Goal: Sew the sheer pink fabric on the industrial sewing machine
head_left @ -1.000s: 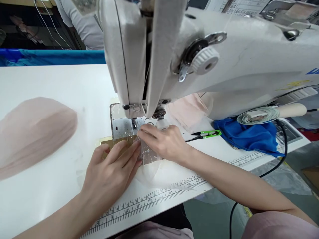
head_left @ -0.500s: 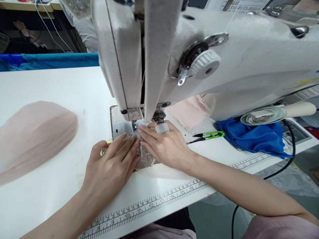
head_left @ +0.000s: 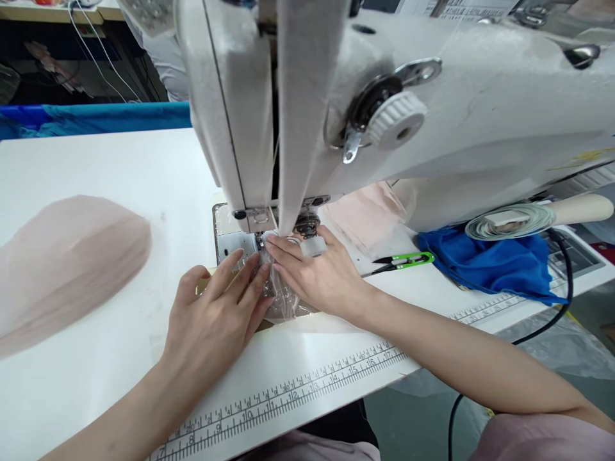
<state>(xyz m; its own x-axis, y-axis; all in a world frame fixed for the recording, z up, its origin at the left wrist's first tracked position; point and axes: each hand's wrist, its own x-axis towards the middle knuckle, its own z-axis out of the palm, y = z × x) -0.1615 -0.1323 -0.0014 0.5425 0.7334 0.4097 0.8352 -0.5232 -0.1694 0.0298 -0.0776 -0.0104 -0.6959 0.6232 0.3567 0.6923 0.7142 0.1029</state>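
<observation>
Below the needle of a white sewing machine (head_left: 480, 102), a piece of thin sheer fabric (head_left: 287, 307) lies wrinkled on the machine bed. My left hand (head_left: 221, 306) rests on its left side, fingers stretched and a little spread, with the fingertips close to the presser foot (head_left: 259, 241). From the right, my right hand (head_left: 323, 272) lies flat on the fabric, its extended fingertips also beside the foot. Parts of the fabric are hidden under both hands.
A sheer pale pink fabric piece (head_left: 77, 262) lies on the left of the white table. Pink fabric (head_left: 368, 214), green thread snips (head_left: 412, 259), blue cloth (head_left: 485, 266) and a coiled tape (head_left: 509, 221) are at right. A printed ruler (head_left: 293, 397) runs along the front edge.
My left hand has shifted slightly left and its fingers have spread more. More of the wrinkled sheer fabric shows between the hands. My right hand has barely moved.
</observation>
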